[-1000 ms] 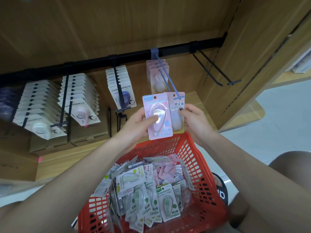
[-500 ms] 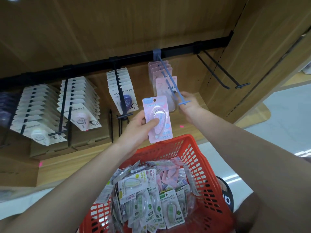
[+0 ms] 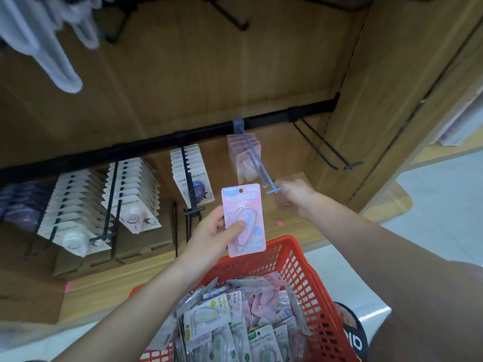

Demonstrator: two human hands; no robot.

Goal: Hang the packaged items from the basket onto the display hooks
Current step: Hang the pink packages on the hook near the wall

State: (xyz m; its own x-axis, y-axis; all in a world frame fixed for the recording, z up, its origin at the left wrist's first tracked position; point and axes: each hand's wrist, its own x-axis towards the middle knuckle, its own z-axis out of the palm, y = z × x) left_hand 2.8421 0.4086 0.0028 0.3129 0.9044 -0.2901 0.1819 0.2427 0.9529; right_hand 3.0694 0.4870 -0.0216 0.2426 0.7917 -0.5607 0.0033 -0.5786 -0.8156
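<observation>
Wooden shelving is backing the blue hook [image 3: 258, 163] while my left hand [image 3: 209, 237] is gripping the pink pack [image 3: 243, 219] above the basket [image 3: 292, 259]; I'm lining its punched hole with the tip, right hand [image 3: 292, 195] too blurred to judge.

**Wooden shelving, cartons and pale floor**

A wooden back panel [image 3: 198, 82] and side wall [image 3: 386, 105] frame the bay. Brown cardboard boxes [image 3: 86, 259] sit on the lower shelf [image 3: 104, 291]. Blurred white shapes [image 3: 49, 48], possibly hangers, dangle upper left. Pale floor [image 3: 439, 205] lies right.
</observation>
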